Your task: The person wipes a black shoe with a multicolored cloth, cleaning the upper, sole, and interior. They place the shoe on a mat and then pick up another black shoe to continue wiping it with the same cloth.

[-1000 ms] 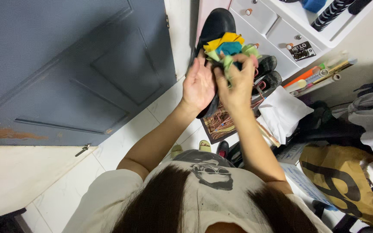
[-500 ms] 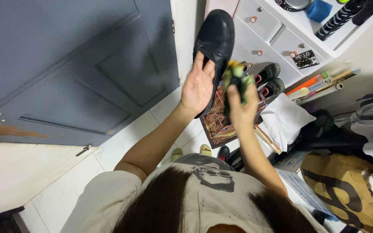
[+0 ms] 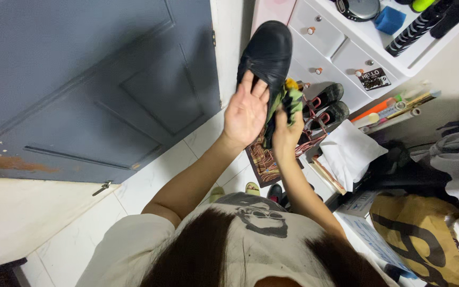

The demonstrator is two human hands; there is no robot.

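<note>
My left hand (image 3: 245, 112) holds a black leather shoe (image 3: 266, 56) from the left side, fingers spread along its side, with the toe pointing away from me. Against the shoe's right side, my right hand (image 3: 283, 133) grips a bunched cloth (image 3: 289, 99) in green, yellow and dark colours. Both hands are raised in front of my chest, above the floor.
A grey-blue door (image 3: 91, 79) fills the left. At the top right is a white drawer unit (image 3: 341, 48), with a pair of black shoes (image 3: 328, 103) below it. A striped mat (image 3: 264, 157), a white bag (image 3: 349, 149) and a brown paper bag (image 3: 421, 223) lie on the floor at right.
The cloth went from spread over the shoe's toe to bunched in my right hand, which moved down along the shoe's right side. The black toe is now uncovered.
</note>
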